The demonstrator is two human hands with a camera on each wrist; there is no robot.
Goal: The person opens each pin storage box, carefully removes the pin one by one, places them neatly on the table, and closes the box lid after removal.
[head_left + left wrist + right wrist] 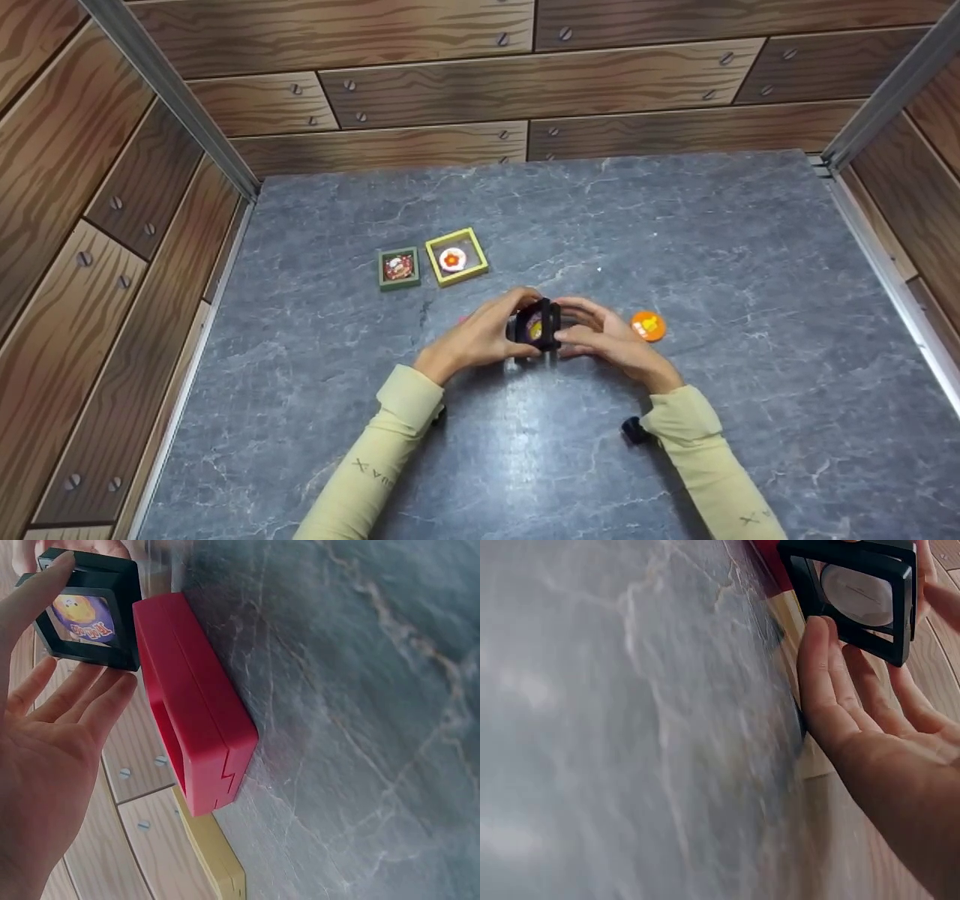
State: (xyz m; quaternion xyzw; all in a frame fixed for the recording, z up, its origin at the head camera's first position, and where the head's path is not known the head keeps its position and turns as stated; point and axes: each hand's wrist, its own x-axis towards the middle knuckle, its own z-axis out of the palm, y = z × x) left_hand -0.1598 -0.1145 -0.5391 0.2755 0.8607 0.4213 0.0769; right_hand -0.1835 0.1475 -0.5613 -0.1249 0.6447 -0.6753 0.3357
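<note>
Black display frame (546, 327), right there between the two hands, upright and edge-on to the head camera, its two halves showing a slim gap! Left hand (480, 336) has it gripped, thumb over one edge, fingers under the other, probably to steady it. Right hand (619, 341) pinches the opposite side, thumb near, fingertips far; that two-sided hold looks meant to control both halves. Inside sits a purple badge (79, 609) with a yellow figure, its lettering too soft to read; from the right wrist, only a pale back shows. And does the frame's lower edge touch the tabletop (720, 240)? Cannot tell.

Out beside the right hand, an orange badge (649, 326) lies flat and loose, within easy reach, its small white marks unreadable. Over to the left, a red frame (187, 682) stands on the tabletop, just a sliver past the left hand from above, its contents hidden.

Farther on, a yellow frame (449, 235) lies flat around a red-flower badge (452, 259), and just left of it a green frame (399, 285) surrounds a dark red badge (398, 267), picture too small to name. Side by side, they seem parked out of the way. Beyond: the plank-patterned wall (427, 97), cut off at the top.
</note>
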